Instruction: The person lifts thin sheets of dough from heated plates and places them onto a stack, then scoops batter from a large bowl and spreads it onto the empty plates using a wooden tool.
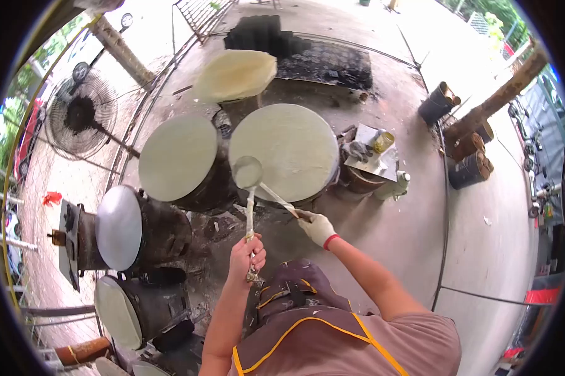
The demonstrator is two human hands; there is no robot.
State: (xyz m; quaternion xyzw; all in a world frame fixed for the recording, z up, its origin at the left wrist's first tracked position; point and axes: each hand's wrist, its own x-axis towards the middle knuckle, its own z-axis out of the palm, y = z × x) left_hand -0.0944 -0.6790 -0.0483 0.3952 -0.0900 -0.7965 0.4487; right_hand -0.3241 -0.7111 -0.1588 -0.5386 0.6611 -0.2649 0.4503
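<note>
My left hand [248,255], bare, is closed around the wrapped handle of a ladle [247,172]. The ladle's round bowl, coated in pale batter, is over the left edge of a large round griddle; I cannot tell if it touches. A pale batter sheet [288,147] covers this griddle. My right hand [317,228], in a white glove with a red band at the wrist, grips a thin flat spreading stick [278,199]. The stick slants up to the left across the griddle's near edge, its far end close to the ladle.
Another batter-covered griddle [179,158] stands at the left, with a bare-looking grey one [119,228] below it. A thin pale sheet [235,75] lies on a stand behind. To the right, a bucket holds a metal tray [373,150]. A fan [80,113] stands far left.
</note>
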